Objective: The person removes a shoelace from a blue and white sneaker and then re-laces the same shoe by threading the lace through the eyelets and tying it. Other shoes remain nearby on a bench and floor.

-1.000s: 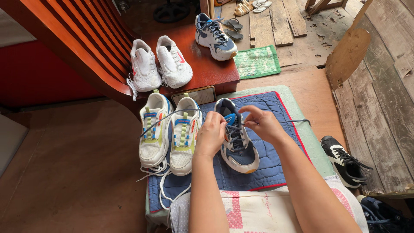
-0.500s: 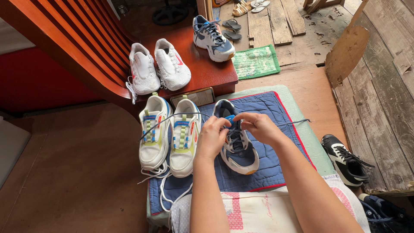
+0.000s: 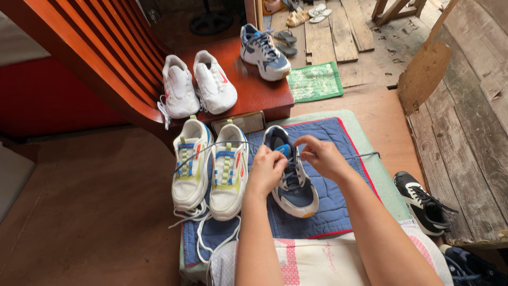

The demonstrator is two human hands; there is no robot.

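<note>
Both hands had drawn closer; left hand (image 3: 267, 168) and right hand (image 3: 320, 156) pinched the lace (image 3: 365, 155) of the navy sneaker (image 3: 293, 185), best pulled evenly

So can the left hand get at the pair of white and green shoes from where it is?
Probably yes: the left hand sits right beside the pair on the same blue mat, nothing between them, though it pinches a lace now.

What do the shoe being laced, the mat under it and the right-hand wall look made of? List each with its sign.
Navy-and-grey shoe: seemingly mesh and synthetic panels, matte, with a rubbery sole.
Blue mat: quilted fabric, going by its stitched pattern and red trim.
Plank wall: bare weathered wood, grey, grain and cracks showing.
</note>
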